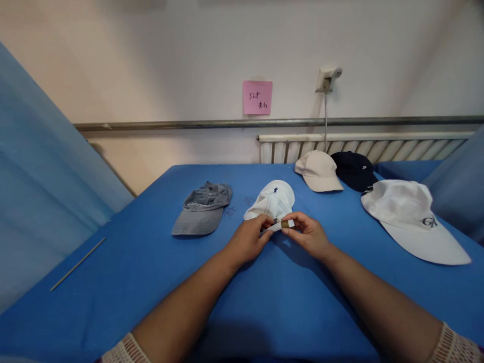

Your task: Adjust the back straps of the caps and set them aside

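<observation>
A white baseball cap [266,200] with a small dark emblem lies on the blue-covered table [242,302], its back strap toward me. My left hand [252,236] pinches the strap [275,227] from the left. On the other side, my right hand [308,234] grips the strap's right end, where a brownish buckle-like piece [287,224] and a bit of white show between thumb and fingers. The two hands are close together at the cap's rear edge. Fingers partly cover the strap, so how it is fastened cannot be made out.
A grey cap [204,209] lies to the left, and a thin stick [77,264] farther left. At the back right are a beige cap [317,169] and a dark navy cap [351,169]. A large white cap [404,212] lies right. Blue curtains [45,176] flank the table.
</observation>
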The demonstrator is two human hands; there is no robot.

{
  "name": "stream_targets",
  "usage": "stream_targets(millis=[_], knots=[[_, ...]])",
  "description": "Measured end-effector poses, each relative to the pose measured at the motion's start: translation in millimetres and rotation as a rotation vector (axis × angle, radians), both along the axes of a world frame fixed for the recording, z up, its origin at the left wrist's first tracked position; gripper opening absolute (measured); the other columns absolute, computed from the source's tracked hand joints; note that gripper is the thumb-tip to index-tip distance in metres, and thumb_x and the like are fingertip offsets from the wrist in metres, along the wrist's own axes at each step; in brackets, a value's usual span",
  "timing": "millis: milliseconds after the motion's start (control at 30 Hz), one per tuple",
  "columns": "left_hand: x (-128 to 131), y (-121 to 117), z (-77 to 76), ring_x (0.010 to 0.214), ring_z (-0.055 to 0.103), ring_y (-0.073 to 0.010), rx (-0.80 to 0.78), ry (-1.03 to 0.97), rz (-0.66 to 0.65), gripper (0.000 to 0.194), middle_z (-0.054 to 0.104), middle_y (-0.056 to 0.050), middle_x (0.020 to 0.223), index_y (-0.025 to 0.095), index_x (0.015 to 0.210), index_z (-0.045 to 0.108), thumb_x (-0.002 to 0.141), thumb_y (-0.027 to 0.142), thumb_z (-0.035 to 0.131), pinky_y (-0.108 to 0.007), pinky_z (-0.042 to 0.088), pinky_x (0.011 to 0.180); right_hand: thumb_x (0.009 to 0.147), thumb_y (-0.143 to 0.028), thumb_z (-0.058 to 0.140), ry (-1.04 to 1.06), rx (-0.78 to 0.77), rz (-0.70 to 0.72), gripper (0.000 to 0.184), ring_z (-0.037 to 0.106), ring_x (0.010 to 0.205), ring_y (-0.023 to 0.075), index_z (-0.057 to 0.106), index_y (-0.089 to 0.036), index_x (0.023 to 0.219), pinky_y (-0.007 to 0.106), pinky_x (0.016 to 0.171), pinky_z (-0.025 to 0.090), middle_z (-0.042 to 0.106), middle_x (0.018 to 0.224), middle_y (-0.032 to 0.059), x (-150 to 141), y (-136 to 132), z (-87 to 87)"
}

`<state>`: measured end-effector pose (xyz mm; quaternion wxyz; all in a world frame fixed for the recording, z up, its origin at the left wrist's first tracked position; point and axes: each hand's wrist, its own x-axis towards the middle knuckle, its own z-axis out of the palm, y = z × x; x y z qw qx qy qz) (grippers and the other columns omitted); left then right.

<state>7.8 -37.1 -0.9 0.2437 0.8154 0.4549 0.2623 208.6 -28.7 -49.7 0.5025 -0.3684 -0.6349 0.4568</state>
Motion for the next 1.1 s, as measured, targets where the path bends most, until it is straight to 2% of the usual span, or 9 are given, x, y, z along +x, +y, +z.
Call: stream_targets(millis=[267,533,833,933,1100], knots=[[3.0,-0.5,-6.5,0.085,0.063,-0.0169,0.004,-0.017,-0.017,0.018,0.068,-0.003,0.095,0.02,0.104,0.058,0.087,0.023,0.053,-0.028,0.045,0.073,0.075,-0.027,0.07,-0.116,0.105,0.025,0.018,0.062,0.082,0.0184,0.066,-0.022,0.093,0.033,0.077,0.049,0.068,0.088,0.0022,1.5,0.8,0.1],[4.1,-0.2,-4.2,0.083,0.062,-0.0163,-0.002,-0.079,0.015,0.015,0.068,-0.003,0.092,0.019,0.099,0.06,0.086,0.022,0.055,-0.028,0.046,0.074,0.076,-0.028,0.07,-0.072,0.049,0.009,0.02,0.062,0.076,0.0172,0.064,-0.021,0.094,0.032,0.072,0.05,0.067,0.086,0.0021,0.8,-1.3,1.7],[10.3,1.3,-18.4,0.078,0.061,-0.0136,-0.217,-0.371,-0.032,0.014,0.066,-0.002,0.089,0.017,0.096,0.059,0.083,0.022,0.059,-0.025,0.048,0.071,0.076,-0.028,0.071,-0.154,0.069,0.077,0.021,0.063,0.078,0.0171,0.064,-0.022,0.095,0.03,0.07,0.051,0.068,0.09,0.0023,4.4,-1.1,4.0],[10.6,0.1,-16.5,0.079,0.062,-0.0138,-0.185,-0.353,-0.012,0.014,0.066,-0.002,0.089,0.018,0.097,0.058,0.083,0.022,0.058,-0.026,0.048,0.072,0.076,-0.031,0.072,-0.144,0.057,0.098,0.024,0.064,0.082,0.0183,0.065,-0.021,0.096,0.031,0.073,0.051,0.068,0.094,0.0033,5.7,-1.0,4.0],[7.3,-2.0,-7.1,0.08,0.061,-0.0156,-0.037,-0.151,-0.018,0.013,0.067,-0.002,0.088,0.019,0.098,0.059,0.088,0.024,0.052,-0.027,0.046,0.072,0.083,-0.039,0.063,-0.026,-0.051,0.109,0.027,0.065,0.08,0.018,0.064,-0.02,0.102,0.033,0.074,0.052,0.069,0.091,0.0049,2.7,-1.3,3.1]])
